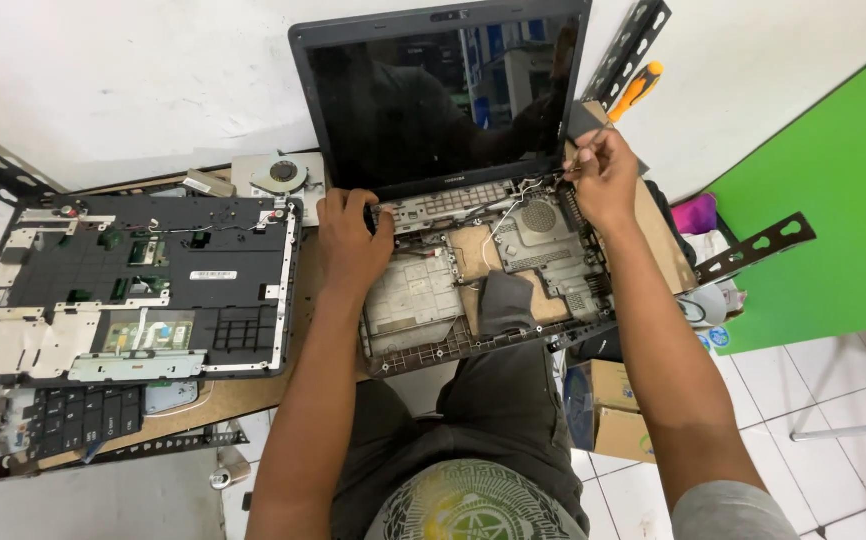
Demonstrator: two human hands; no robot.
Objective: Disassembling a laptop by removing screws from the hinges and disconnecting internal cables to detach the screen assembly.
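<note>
A person looked down at an opened laptop base that lay across the surface and partly over their lap, its lid standing upright at the far side with a dark screen. The base's long axis ran left to right in front of the person, and the keyboard cover was off, leaving grey metal shielding and wires bare.

The left hand lay on the far left corner of the base, near the hinge, fingers curled and pressing down on the frame; it did not seem to hold anything loose. The right hand was at the far right corner, by the other hinge, closed in a pinch on a thin tool or wire end; which of the two could not be told. Thin wires ran from that corner toward the middle of the base, so the right hand was the nearer one to them.

Left of the base, touching its edge, lay a removed black top cover turned underside up, with a loose keyboard nearer the person and a fan beyond it. An orange-handled screwdriver rested against the wall behind the right hand. Cardboard boxes stood on the tiled floor to the right.
</note>
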